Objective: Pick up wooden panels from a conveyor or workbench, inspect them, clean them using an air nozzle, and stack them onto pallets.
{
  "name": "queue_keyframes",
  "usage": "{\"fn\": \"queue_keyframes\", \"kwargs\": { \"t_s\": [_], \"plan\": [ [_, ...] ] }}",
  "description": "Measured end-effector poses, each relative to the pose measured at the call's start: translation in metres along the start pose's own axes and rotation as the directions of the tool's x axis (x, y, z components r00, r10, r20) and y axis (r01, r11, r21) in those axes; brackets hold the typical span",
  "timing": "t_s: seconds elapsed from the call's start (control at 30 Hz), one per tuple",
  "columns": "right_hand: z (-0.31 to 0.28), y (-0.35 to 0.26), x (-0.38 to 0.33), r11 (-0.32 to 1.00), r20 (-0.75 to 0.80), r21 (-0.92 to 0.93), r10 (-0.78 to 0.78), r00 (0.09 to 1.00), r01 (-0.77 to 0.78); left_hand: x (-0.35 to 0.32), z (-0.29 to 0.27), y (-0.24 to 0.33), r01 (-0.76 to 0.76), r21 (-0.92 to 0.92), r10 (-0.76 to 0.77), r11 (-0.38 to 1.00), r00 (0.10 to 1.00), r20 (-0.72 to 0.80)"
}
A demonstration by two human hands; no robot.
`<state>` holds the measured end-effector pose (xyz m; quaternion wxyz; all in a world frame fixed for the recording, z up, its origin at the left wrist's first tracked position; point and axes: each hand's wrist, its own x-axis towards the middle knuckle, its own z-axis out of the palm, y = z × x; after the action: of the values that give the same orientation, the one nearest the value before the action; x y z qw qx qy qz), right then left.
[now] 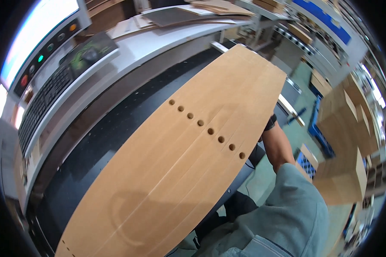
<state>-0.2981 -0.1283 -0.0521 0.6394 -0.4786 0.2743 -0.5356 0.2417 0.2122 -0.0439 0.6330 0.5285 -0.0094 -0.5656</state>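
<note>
Can't tell what the right hand's fingers are doing, they're tucked behind the far right edge of the big cardboard sheet (pixel 180 158), only the right forearm (pixel 276 145) and grey sleeve show. Left hand isn't visible at all. The sheet is tan, with long slits running lengthwise and a row of round holes across its middle, lying over the black machine bed (pixel 103 137). Along the bed's left edge sits a keyboard (pixel 45 100) and a panel of coloured buttons (pixel 47 51). Stacked cardboard (pixel 343 145) stands off to the right.
</note>
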Motion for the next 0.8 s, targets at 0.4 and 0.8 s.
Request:
{"fn": "queue_keyframes", "kwargs": {
  "t_s": [0.4,0.8],
  "plan": [
    [0.136,-0.151,-0.213,0.998,-0.482,0.027,0.057,0.874,-0.050,-0.031,0.018,0.124,0.322,0.414,-0.354,0.852,0.935,0.000],
    [0.090,-0.133,-0.492,0.912,-0.787,0.392,0.402,0.468,-0.123,-0.095,0.164,0.102,0.314,0.798,-0.293,0.514,0.939,-0.181]
  ]
}}
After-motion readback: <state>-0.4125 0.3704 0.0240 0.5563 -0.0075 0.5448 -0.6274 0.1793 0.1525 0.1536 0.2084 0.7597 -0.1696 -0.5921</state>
